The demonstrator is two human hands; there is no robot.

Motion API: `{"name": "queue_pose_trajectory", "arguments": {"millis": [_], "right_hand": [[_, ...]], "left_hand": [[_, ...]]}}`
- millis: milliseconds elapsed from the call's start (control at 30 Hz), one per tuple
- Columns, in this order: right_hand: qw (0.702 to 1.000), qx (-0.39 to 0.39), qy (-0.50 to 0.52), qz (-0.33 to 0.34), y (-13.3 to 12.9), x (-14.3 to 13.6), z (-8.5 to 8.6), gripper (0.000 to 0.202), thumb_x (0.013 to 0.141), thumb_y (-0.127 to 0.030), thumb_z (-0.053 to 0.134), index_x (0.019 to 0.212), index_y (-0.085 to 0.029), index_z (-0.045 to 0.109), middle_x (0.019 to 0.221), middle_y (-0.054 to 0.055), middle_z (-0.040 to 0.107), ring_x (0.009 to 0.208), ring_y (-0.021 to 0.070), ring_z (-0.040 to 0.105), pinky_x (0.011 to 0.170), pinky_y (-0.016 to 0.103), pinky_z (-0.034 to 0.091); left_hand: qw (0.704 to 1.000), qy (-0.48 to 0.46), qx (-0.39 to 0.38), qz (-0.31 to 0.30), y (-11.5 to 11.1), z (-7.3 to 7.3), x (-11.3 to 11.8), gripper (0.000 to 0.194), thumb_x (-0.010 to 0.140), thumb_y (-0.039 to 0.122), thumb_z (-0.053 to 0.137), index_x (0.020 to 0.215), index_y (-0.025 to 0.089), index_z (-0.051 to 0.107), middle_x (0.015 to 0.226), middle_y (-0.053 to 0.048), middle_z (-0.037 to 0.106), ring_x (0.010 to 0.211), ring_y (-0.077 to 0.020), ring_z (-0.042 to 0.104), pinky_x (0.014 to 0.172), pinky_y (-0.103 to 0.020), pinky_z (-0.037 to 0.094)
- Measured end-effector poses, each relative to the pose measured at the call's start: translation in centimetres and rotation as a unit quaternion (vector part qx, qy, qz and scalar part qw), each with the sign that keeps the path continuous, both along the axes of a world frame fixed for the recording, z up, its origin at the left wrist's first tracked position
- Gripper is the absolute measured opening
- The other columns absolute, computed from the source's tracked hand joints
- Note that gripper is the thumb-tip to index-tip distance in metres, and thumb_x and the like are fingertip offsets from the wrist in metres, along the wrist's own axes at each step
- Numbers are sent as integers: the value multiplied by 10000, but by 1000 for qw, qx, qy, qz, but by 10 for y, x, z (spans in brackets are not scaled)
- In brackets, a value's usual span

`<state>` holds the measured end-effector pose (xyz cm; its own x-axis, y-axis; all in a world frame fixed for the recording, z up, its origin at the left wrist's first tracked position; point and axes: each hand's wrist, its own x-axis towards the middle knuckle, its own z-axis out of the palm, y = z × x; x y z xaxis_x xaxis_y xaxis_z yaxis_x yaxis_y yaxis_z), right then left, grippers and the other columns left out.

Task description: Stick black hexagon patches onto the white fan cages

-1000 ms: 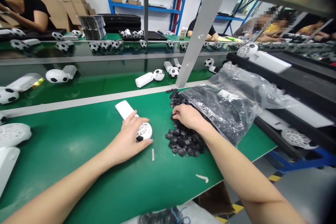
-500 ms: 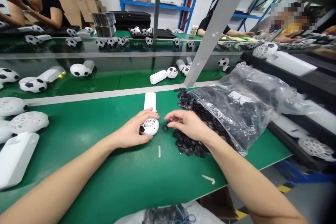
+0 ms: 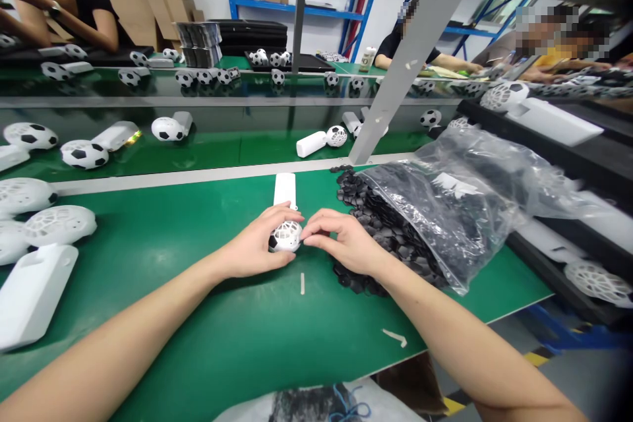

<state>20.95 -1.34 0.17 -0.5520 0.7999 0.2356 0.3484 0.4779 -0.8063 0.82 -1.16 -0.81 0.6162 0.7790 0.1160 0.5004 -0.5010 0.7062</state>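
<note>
My left hand (image 3: 254,242) is curled around the ball-shaped head of a white handheld fan with a soccer-ball pattern (image 3: 285,236); its white handle (image 3: 285,190) points away across the green table. At the right side of that ball, my right hand (image 3: 341,241) has thumb and fingertips pinched together. The small black piece seen there earlier is now hidden by the fingers. Beside and under this hand lies a pile of loose black pieces (image 3: 366,211), spilling from a clear plastic bag (image 3: 445,204).
More white soccer-ball fans (image 3: 62,224) lie at the left. Others ride on a green conveyor (image 3: 237,145) beyond the table edge. A slanted grey post (image 3: 395,72) rises behind the bag. Black trays (image 3: 558,138) stand at the right. Co-workers sit across the line.
My right hand has moved left from the edge of the black pile to the ball, taking a small black piece along. The left hand keeps its hold. Fans on the conveyor have shifted right.
</note>
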Motion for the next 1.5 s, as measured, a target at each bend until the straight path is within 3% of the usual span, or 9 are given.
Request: {"name": "queue_pose_trajectory", "arguments": {"millis": [133,333,533,633,767,967,1100,1300,1500], "right_hand": [[998,-55,33,-26,1,-9,-7,49,767,-166,595,758,-188,637,776,-4,613,752,130,568,745,265,435],[991,-119,60,-28,6,-13,-9,77,716,-204,634,678,-161,582,700,-15,565,649,111,531,636,241,431],[984,-168,55,-31,11,-15,-11,135,673,-212,668,647,-160,546,635,-38,531,593,92,483,574,216,395],[987,-157,14,-22,14,-8,-12,141,693,-232,662,677,-166,539,627,-45,511,581,88,463,553,207,382],[986,-57,-142,-65,18,5,-13,125,689,-206,679,778,-178,595,742,-12,544,644,108,496,623,241,402],[974,-26,-216,-63,16,4,-15,102,703,-104,651,755,-175,600,735,-3,564,652,115,529,635,238,407],[978,-42,-200,-31,13,4,-6,118,742,-89,611,816,-180,601,685,-16,582,648,123,541,617,234,409],[990,37,-136,17,7,4,5,122,817,-116,529,853,-189,620,840,9,631,779,131,570,719,236,419],[987,49,-154,-21,6,1,1,133,870,-178,463,959,-200,560,895,18,637,777,140,587,693,238,425]], "left_hand": [[999,-6,-18,30,-2,0,4,450,731,312,586,1153,232,451,1295,-63,445,1312,-249,235,1055,-440,250],[997,-3,-43,60,-4,3,7,433,725,255,560,1140,220,438,1325,-78,397,1301,-251,254,1050,-440,248],[995,-31,-48,83,-5,1,11,378,692,212,572,1053,225,459,1147,-41,508,1095,-238,464,950,-409,362],[996,-32,-53,72,-4,1,9,369,701,203,559,1055,229,458,1061,-26,527,1006,-223,496,889,-390,398],[997,-24,-49,54,-2,1,7,436,697,205,570,1109,238,429,1125,-40,475,1064,-226,453,937,-393,361],[989,-9,-30,143,-2,-2,8,442,660,398,658,1034,227,496,1066,-54,411,1072,-247,421,953,-427,342],[991,-6,-80,105,4,4,-5,489,650,319,663,1081,222,454,1056,-37,481,947,-210,504,850,-366,418],[994,7,-109,-19,15,13,-21,485,669,228,601,1132,246,456,1144,-30,481,982,-208,504,837,-329,417],[994,21,-102,-27,14,15,-20,486,679,201,562,1148,261,444,1159,-23,471,1005,-211,494,861,-332,403]]}}
